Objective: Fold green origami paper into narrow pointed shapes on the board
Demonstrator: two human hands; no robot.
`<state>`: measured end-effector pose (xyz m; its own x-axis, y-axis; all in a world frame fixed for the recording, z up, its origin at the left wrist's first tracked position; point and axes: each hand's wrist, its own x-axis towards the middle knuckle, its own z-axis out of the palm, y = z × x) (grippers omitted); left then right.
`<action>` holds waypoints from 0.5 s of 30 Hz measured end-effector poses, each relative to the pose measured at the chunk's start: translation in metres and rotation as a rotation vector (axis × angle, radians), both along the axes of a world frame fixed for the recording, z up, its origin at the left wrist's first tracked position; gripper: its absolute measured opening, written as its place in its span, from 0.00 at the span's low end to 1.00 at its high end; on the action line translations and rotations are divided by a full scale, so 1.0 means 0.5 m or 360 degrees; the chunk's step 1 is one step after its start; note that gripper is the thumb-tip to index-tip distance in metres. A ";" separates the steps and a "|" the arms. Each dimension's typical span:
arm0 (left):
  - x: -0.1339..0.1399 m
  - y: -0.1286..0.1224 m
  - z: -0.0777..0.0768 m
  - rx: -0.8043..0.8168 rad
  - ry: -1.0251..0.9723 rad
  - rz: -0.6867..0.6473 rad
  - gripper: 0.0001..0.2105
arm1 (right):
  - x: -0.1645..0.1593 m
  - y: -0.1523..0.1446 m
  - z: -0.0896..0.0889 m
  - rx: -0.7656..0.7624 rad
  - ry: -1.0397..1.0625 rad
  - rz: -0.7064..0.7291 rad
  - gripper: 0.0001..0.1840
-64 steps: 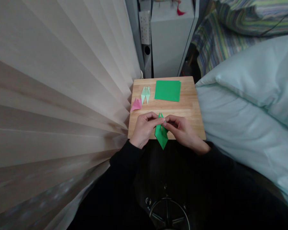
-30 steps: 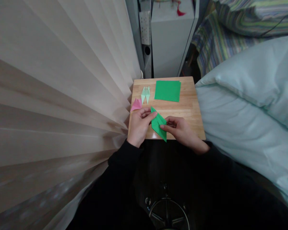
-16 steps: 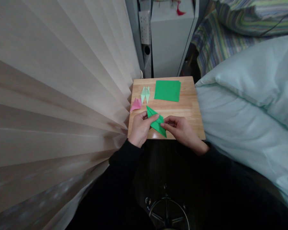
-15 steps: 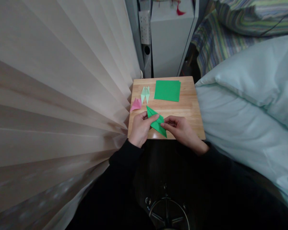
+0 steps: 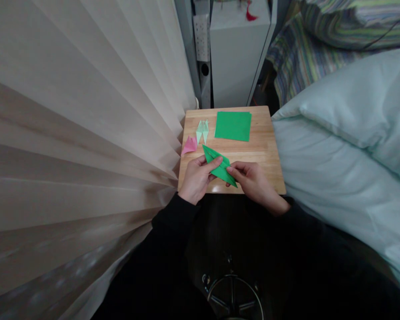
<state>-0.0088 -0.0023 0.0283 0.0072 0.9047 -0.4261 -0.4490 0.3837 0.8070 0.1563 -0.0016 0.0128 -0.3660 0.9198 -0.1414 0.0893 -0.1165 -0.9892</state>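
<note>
A folded piece of green origami paper [image 5: 222, 170], long and diamond-shaped, is held slantwise above the near part of the small wooden table [image 5: 263, 155]. My left hand [image 5: 197, 178] grips its left side, thumb on top and fingers underneath. At the right edge, my right hand [image 5: 251, 180] pinches the paper between thumb and fingers. Beyond my left hand lie a pink folded paper figure [image 5: 189, 145] and pale green folded paper figures [image 5: 202, 131]. Farther back rests a stack of green paper sheets [image 5: 233, 126].
Pleated curtains [image 5: 120, 111] hang along the table's left side. A bed with a pale blue quilt [image 5: 340, 142] borders the right. Behind the table stands a grey-white cabinet [image 5: 237, 62]. Below is a round metal ring of a stool or chair [image 5: 235, 278].
The green paper has turned slightly, its lower tip swinging right and up. My right hand's grip has shifted, with a fingertip now showing beneath the paper.
</note>
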 end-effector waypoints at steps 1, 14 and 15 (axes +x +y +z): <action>0.001 0.000 0.001 -0.0008 -0.0001 0.0010 0.17 | 0.000 0.000 0.001 0.0006 0.0001 0.0008 0.22; -0.001 0.001 -0.002 0.0050 0.0149 -0.0046 0.14 | 0.005 0.006 -0.001 0.0023 0.0067 0.0013 0.21; -0.002 0.001 -0.003 0.0072 0.0170 -0.0081 0.14 | 0.006 0.008 0.000 0.0007 0.0085 0.0013 0.22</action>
<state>-0.0097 -0.0017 0.0266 0.0104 0.9226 -0.3856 -0.3403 0.3658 0.8662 0.1594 0.0022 0.0126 -0.3803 0.9174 -0.1173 0.0374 -0.1114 -0.9931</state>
